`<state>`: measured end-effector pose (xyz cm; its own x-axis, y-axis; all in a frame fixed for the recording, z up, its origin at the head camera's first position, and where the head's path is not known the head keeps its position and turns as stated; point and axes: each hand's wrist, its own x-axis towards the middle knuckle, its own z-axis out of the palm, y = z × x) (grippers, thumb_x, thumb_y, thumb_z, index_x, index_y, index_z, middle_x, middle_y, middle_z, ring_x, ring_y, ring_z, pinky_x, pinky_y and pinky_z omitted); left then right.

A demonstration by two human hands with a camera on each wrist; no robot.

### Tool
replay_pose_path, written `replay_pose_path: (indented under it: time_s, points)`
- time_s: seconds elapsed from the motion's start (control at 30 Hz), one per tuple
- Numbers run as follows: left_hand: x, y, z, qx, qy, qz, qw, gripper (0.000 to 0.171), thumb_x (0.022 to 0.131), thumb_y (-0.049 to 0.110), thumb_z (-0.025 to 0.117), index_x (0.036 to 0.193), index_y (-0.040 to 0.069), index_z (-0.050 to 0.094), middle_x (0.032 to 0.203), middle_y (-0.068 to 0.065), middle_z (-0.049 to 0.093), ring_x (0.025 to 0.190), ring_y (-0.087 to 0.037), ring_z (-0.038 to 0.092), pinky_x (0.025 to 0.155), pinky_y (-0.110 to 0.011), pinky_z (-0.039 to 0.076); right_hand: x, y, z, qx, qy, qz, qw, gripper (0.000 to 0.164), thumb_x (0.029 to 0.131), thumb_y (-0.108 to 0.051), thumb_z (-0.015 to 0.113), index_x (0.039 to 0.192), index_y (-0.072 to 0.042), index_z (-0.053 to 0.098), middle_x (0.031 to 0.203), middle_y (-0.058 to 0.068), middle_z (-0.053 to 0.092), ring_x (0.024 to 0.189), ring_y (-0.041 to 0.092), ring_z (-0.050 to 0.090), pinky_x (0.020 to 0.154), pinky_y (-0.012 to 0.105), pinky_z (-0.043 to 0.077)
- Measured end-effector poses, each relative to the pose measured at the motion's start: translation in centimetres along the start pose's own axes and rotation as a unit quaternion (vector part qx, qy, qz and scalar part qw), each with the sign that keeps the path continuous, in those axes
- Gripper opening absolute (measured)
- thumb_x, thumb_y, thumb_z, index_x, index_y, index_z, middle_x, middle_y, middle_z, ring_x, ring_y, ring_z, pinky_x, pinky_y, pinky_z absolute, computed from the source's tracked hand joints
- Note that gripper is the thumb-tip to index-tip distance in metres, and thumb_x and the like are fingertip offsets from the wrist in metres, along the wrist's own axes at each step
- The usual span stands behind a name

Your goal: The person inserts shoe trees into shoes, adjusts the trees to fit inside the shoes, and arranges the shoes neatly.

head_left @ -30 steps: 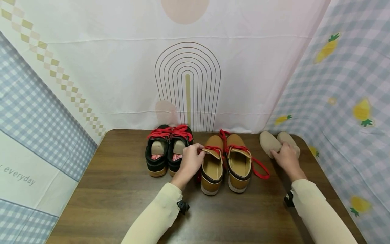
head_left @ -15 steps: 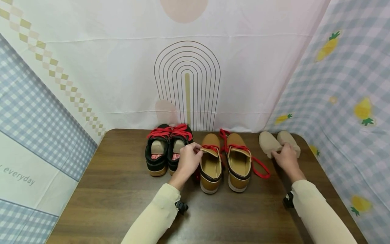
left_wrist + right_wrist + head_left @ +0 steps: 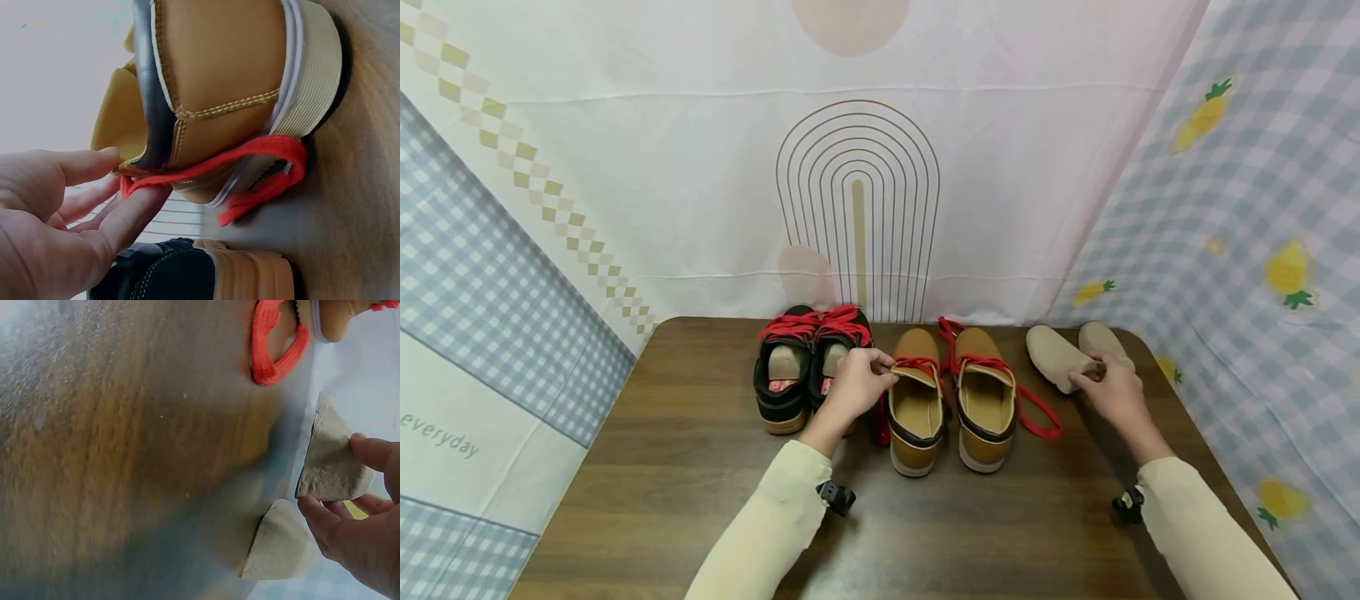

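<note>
Two tan shoes with red laces stand side by side, toes toward the back wall. At the left tan shoe (image 3: 916,421), my left hand (image 3: 857,379) pinches the upper edge by the tongue. A red lace (image 3: 219,164) runs from between those fingers down the shoe's side in the left wrist view. My right hand (image 3: 1117,396) holds a beige toe-shaped shoe insert (image 3: 334,456) between thumb and fingertips, tilted. A second beige insert (image 3: 281,544) lies on the table beside it, partly hidden by my hand in the head view. The right tan shoe (image 3: 985,404) is untouched.
Black shoes (image 3: 781,392) with red laces stand left of the tan pair, a beige insert (image 3: 785,364) inside each. A loose lace loop (image 3: 1043,421) spreads right of the tan shoes. The wooden table (image 3: 670,467) meets a white cloth backdrop (image 3: 700,183) behind.
My right hand has tilted the left beige insert and shifted it slightly left, apart from the other one. My left hand keeps its pinch on the tan shoe, its forearm drawn slightly left.
</note>
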<state>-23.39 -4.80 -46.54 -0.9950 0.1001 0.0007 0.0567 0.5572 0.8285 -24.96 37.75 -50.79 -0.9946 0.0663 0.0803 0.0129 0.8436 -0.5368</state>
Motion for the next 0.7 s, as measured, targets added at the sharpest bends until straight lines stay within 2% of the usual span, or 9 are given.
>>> replay_pose_path:
  time_s: [0.33, 0.57, 0.7]
  points:
    - [0.0, -0.3, -0.2, -0.008, -0.013, 0.003, 0.9999, 0.011, 0.09, 0.01, 0.079, 0.101, 0.007, 0.077, 0.091, -0.005, 0.076, 0.082, -0.016, 0.069, 0.072, -0.031, 0.056, -1.5, -1.6, -1.3, -0.006, 0.023, -0.053, 0.998, 0.054, 0.097, -0.025, 0.074, 0.138, 0.006, 0.056, 0.111, 0.031, 0.064, 0.102, 0.046, 0.063, 0.084, 0.06, 0.049]
    - [0.0, -0.4, -0.3, -0.011, -0.015, -0.003, 0.9998, 0.011, 0.09, 0.01, 0.079, 0.101, 0.009, 0.077, 0.094, -0.004, 0.077, 0.083, -0.016, 0.069, 0.073, -0.031, 0.056, -3.0, -2.9, -2.4, -0.005, 0.035, -0.072, 0.997, 0.056, 0.095, -0.023, 0.076, 0.139, 0.004, 0.057, 0.114, 0.031, 0.063, 0.103, 0.048, 0.066, 0.084, 0.062, 0.052]
    - [0.0, -0.4, -0.2, -0.013, -0.016, -0.002, 0.9998, 0.011, 0.091, 0.011, 0.078, 0.102, 0.009, 0.077, 0.095, -0.004, 0.076, 0.084, -0.016, 0.069, 0.072, -0.03, 0.056, -3.8, -3.9, -3.1, -0.007, 0.038, -0.086, 0.996, 0.056, 0.094, -0.023, 0.078, 0.139, 0.004, 0.058, 0.111, 0.028, 0.065, 0.098, 0.045, 0.068, 0.081, 0.058, 0.056]
